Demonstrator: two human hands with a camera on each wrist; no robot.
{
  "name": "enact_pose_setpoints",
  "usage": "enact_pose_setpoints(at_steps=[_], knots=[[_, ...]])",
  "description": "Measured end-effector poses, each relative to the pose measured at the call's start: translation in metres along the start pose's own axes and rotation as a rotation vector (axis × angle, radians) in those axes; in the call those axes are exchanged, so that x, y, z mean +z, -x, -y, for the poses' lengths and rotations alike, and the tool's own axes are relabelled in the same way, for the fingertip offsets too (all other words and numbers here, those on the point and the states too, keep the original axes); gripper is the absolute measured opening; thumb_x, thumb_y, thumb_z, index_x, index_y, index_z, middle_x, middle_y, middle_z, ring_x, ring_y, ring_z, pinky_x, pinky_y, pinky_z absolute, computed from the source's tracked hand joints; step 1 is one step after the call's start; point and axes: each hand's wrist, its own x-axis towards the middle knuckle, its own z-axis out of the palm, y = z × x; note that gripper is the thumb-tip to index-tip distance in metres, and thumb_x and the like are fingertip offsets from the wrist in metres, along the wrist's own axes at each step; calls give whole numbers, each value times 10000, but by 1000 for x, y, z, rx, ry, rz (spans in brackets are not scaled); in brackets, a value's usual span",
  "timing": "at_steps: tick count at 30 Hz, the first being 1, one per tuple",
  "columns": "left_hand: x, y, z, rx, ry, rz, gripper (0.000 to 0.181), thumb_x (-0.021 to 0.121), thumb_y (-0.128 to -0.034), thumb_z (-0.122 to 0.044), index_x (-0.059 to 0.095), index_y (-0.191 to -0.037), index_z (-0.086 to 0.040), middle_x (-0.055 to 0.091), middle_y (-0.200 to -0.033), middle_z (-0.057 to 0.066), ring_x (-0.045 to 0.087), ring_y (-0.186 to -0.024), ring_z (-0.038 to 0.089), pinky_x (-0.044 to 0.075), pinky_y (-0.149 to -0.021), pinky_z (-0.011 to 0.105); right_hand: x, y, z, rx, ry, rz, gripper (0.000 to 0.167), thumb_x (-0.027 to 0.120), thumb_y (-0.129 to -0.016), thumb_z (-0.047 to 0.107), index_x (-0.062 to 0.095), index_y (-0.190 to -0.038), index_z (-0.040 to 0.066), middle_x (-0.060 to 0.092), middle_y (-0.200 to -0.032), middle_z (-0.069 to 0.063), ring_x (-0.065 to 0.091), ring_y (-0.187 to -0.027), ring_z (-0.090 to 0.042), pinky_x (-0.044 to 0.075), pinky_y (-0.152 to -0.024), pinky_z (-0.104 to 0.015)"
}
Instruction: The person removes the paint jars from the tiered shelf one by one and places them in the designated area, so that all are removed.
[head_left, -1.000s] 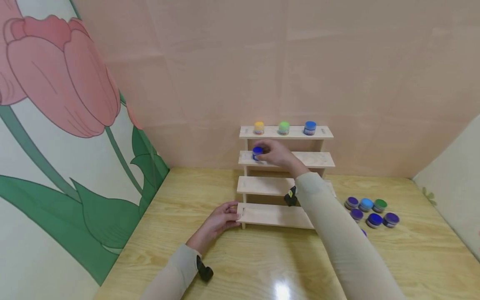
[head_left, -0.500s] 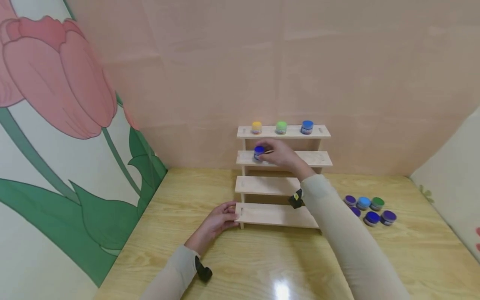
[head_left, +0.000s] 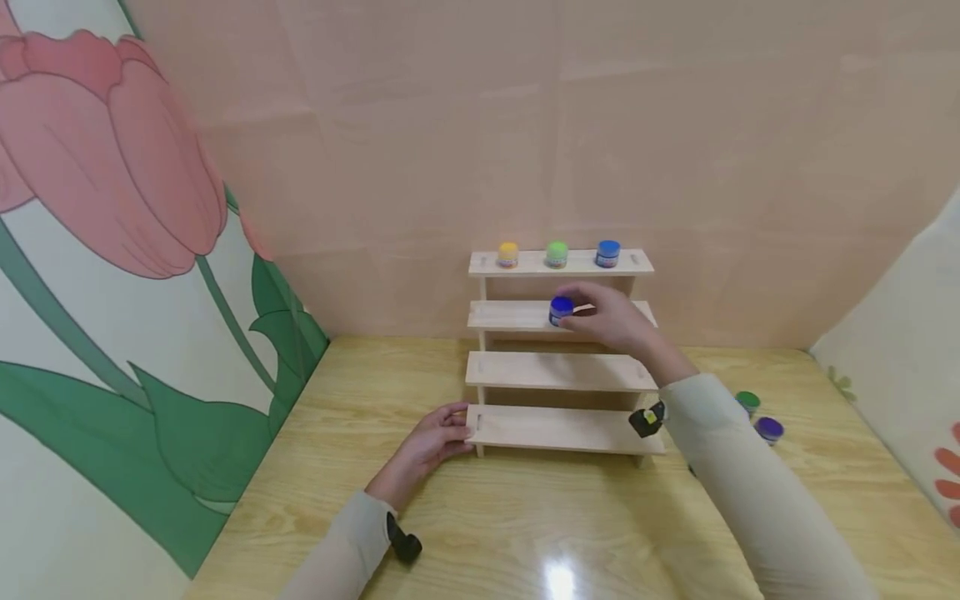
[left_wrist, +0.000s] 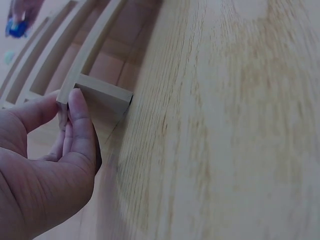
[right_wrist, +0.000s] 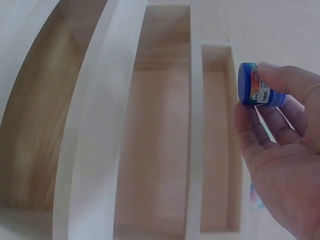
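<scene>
My right hand (head_left: 611, 318) pinches a dark blue jar (head_left: 561, 311) at the middle of the second shelf from the top of a wooden rack (head_left: 562, 371). The right wrist view shows the blue jar (right_wrist: 261, 85) between thumb and fingers of the right hand (right_wrist: 290, 130); whether it touches the shelf I cannot tell. My left hand (head_left: 429, 442) grips the left end of the lowest shelf, and in the left wrist view the left hand (left_wrist: 55, 160) has thumb and fingers around that shelf end (left_wrist: 67, 95). Yellow (head_left: 507, 255), light green (head_left: 557, 255) and blue (head_left: 607, 254) jars stand on the top shelf.
A green-lidded jar (head_left: 747, 402) and a purple-lidded jar (head_left: 769, 430) sit on the wooden table (head_left: 480, 525) right of the rack, beside my right sleeve. Behind the rack hangs a pinkish backdrop (head_left: 420, 167); a tulip-patterned panel (head_left: 225, 400) stands on the left.
My right hand has moved to the right along the second shelf with the dark blue jar, from its left end to the middle. The right sleeve now hides several table jars. The left hand keeps its grip.
</scene>
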Motion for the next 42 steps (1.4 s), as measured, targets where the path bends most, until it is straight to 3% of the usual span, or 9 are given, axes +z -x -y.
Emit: enact_pose_setpoints(at_steps=[7,12,18,24,26,29,33,37,42], knots=[[0,0,-1,-1,2,-6,600,600,-948,77,377,-1505,49,556,-1088,92,633,-822,154,586,-729,252,-15,29,-5,-44,-3,-29,441,714,-936,51,564,-1341,-41,601,-1267,-244,594,-1190,-399,525,-997,-488],[1,0,-2,-3,-4,-20,600,608,-944,72,390,-1502,37,558,-1103,99,632,-843,164,587,-731,257,-22,54,-15,-76,-5,-28,466,706,-942,42,537,-1362,-70,594,-1274,-245,587,-1185,-403,557,-923,-252],[-1,-1,-3,-1,-21,-26,589,603,-942,88,393,-1492,57,557,-1112,107,633,-861,170,586,-732,253,-33,90,-28,-15,79,-58,472,695,-976,199,544,-1382,12,611,-1293,-177,592,-1197,-393,549,-957,-463],[-1,-5,-2,0,-39,-8,582,596,-947,87,387,-1490,72,564,-1097,90,637,-844,153,580,-715,249,-45,123,-54,11,116,-82,438,681,-986,194,551,-1365,18,621,-1266,-176,597,-1167,-392,549,-880,-190],[-1,-5,-2,1,-44,-1,584,595,-945,87,385,-1490,78,552,-1082,80,635,-848,151,579,-721,254,-48,134,-65,8,114,-83,446,679,-984,161,542,-1376,-1,617,-1272,-197,610,-1156,-347,513,-857,-118],[-1,-6,-2,3,-53,2,585,590,-947,87,380,-1492,85,539,-1064,68,631,-855,150,577,-729,257,-51,150,-78,28,107,-94,470,681,-983,158,528,-1399,3,607,-1296,-213,642,-1102,-127,510,-834,-108],[-2,-7,-1,7,-52,10,592,588,-942,96,371,-1492,99,574,-1071,77,642,-851,149,576,-727,251,-54,169,-92,64,90,-107,488,674,-989,175,511,-1417,5,585,-1322,-227,544,-1043,131,520,-822,-123],[-2,-8,-1,12,-48,15,599,593,-937,101,367,-1491,107,602,-1082,91,651,-838,144,580,-719,243,-56,184,-105,60,77,-113,481,667,-991,146,504,-1413,-18,571,-1320,-215,535,-1038,151,533,-804,-130],[-2,-8,0,7,-38,11,602,599,-936,98,372,-1494,99,601,-1073,82,655,-838,139,581,-719,239,-59,200,-122,36,49,-141,463,679,-971,83,512,-1383,-47,597,-1247,97,566,-1043,130,547,-792,-139]])
